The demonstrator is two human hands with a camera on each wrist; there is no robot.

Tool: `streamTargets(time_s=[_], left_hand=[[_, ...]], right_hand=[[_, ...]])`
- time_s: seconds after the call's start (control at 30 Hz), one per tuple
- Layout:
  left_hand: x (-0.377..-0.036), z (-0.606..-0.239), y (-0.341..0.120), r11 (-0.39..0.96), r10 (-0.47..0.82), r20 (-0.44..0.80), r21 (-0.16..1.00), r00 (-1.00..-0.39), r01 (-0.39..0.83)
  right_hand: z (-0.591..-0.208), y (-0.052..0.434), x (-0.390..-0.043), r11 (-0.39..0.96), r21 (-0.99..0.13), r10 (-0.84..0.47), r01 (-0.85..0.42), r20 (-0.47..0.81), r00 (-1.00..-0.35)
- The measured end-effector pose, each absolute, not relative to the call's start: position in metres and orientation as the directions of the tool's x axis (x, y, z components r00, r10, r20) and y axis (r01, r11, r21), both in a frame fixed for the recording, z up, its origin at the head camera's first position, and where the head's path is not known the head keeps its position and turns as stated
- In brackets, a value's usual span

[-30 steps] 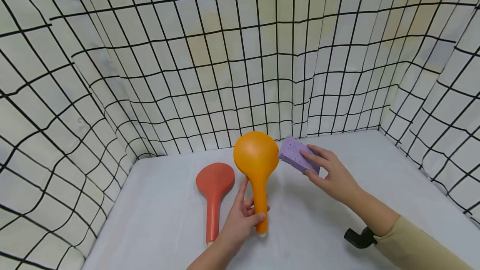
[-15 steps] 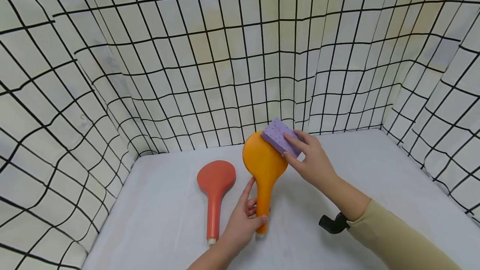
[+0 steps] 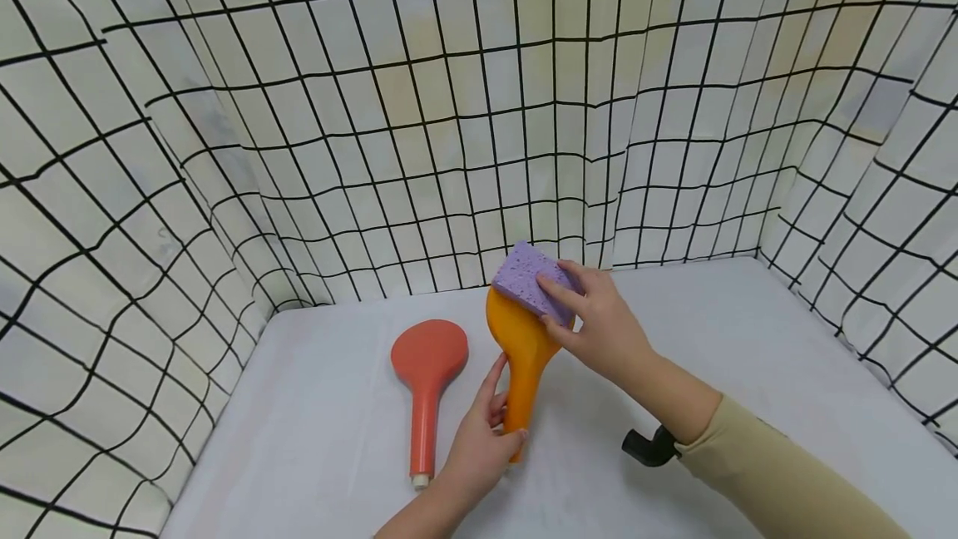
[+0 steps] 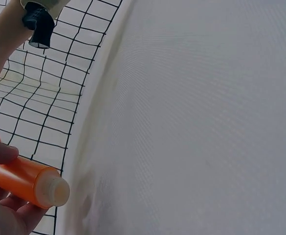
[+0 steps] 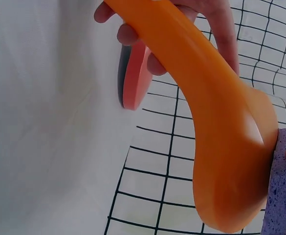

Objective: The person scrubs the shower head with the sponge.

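My left hand point(image 3: 479, 446) grips the handle of an orange shower head point(image 3: 525, 349) and holds it up off the table, round end away from me. In the left wrist view, thumb and fingers wrap the orange handle, and its whitish end piece point(image 4: 52, 190) sticks out past them. With thumb and fingertips, my right hand point(image 3: 604, 324) holds a purple sponge point(image 3: 528, 274) flat against the back of the round end, covering much of it. The right wrist view shows the sponge point(image 5: 280, 188) right at the orange surface, whose front side is hidden from the head view.
A red shower head point(image 3: 429, 354) lies on the white table point(image 3: 314, 439), just left of my left hand. Black-gridded white cloth walls point(image 3: 449, 131) stand at the back and both sides. A black wrist camera point(image 3: 648, 447) juts from below my right sleeve.
My right hand has brought the sponge leftward, from beside the orange shower head onto its round back, then farther across it. The left hand has shifted slightly, tilting the handle.
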State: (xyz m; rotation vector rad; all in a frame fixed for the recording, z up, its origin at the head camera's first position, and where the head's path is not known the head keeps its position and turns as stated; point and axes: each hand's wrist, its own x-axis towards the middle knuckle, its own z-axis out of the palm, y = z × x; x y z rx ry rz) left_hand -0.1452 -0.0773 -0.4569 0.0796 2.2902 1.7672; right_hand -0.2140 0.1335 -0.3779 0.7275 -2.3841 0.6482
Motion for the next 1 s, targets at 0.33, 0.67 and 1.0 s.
streamTargets(time_s=[0.33, 0.67, 1.0], left_hand=[[-0.145, -0.451, -0.081, 0.234, 0.13, -0.092, 0.97, -0.987, -0.06], [-0.145, -0.448, -0.085, 0.169, 0.114, -0.101, 0.982, -0.988, -0.081], [-0.146, -0.449, -0.086, 0.127, 0.154, -0.146, 0.984, -0.977, -0.127]], right_hand=[[-0.391, 0.136, -0.198, 0.659, 0.017, -0.589, -0.752, 0.633, -0.502], [-0.405, 0.151, -0.185, 0.604, 0.07, -0.662, -0.794, 0.599, -0.451], [-0.384, 0.162, -0.199, 0.605, -0.365, -0.39, -0.707, 0.639, -0.663]])
